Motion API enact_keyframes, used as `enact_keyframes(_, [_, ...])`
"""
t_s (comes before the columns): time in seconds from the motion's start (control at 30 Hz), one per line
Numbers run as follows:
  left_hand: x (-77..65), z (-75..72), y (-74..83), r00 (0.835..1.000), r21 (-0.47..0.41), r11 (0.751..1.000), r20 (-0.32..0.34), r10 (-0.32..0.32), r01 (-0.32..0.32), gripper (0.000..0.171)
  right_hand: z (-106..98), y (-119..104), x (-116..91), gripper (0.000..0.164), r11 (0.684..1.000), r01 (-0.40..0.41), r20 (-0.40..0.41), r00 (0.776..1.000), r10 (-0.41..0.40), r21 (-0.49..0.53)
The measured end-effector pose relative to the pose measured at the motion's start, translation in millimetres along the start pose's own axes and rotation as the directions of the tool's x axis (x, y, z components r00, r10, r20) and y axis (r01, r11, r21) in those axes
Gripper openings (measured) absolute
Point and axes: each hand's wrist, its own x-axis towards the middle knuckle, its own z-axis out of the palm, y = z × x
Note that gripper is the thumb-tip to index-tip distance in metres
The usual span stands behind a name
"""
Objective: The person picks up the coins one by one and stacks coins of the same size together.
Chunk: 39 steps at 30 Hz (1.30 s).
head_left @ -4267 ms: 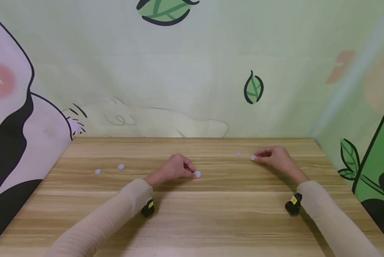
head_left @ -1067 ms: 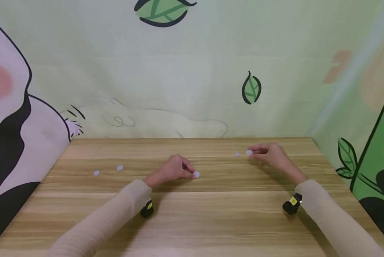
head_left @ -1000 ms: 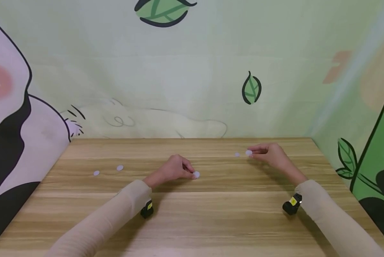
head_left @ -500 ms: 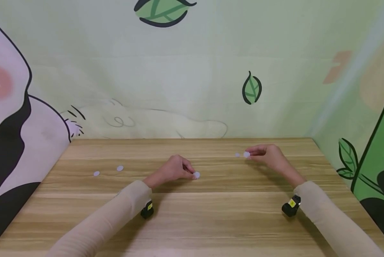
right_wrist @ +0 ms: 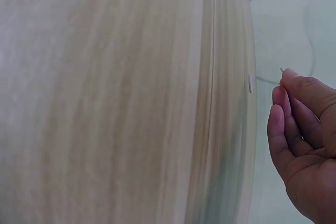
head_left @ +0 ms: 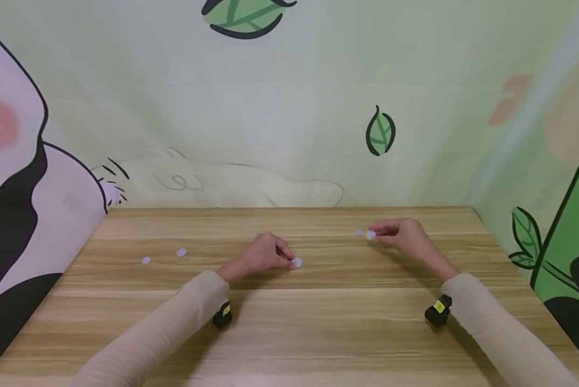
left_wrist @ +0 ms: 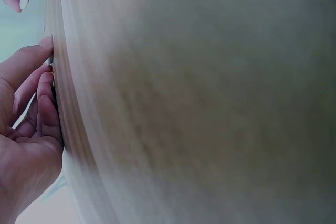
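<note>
Near the middle of the table, my left hand (head_left: 264,252) has thumb and fingertips at the edge of a small white disc (head_left: 297,263). The left wrist view shows that hand (left_wrist: 31,103) low against the tabletop, the disc edge-on at its fingertips. My right hand (head_left: 407,235), farther back and to the right, pinches another white disc (head_left: 370,235) between thumb and fingers. In the right wrist view, this disc (right_wrist: 282,70) is a thin sliver at the fingertips, clear of the table. Just left of it, a white disc (head_left: 358,233) lies flat.
Two more white discs, one nearer the edge (head_left: 146,260) and one beside it (head_left: 181,252), lie on the left of the wooden table (head_left: 318,333). A backdrop (head_left: 289,107) with printed leaves and a panda stands right behind the table's far edge.
My right hand has moved a little left with its disc, closer to the one lying there; over the last second it has dipped slightly. The left hand stays in place.
</note>
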Motion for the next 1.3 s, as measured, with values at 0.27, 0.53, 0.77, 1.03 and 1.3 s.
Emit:
enact_keyframes(0.27, [0.2,-0.3,1.2,1.0,0.007,1.0,0.008,0.002,-0.002,0.013,1,1,1,0.027,1.0,0.023,-0.004,1.0,-0.023,-0.015])
enact_keyframes(0.53, [0.7,0.3,-0.8,1.0,0.018,1.0,0.003,0.002,-0.002,0.013,1,0,1,0.027,0.999,0.025,0.004,1.0,-0.025,-0.03])
enact_keyframes(0.77, [-0.6,-0.6,1.7,1.0,0.016,1.0,0.008,-0.004,0.003,0.013,4,-2,3,0.026,0.999,0.016,0.009,1.0,-0.016,-0.03])
enact_keyframes(1.03, [-0.5,-1.2,2.5,1.0,0.016,1.0,0.004,0.0,0.0,0.013,5,-8,3,0.028,1.0,0.006,0.021,1.0,-0.006,-0.018])
enact_keyframes(1.3, [-0.9,-1.8,2.4,1.0,0.029,1.0,0.018,0.008,-0.009,0.013,6,-12,2,0.03,1.0,-0.005,0.041,0.999,0.004,0.006])
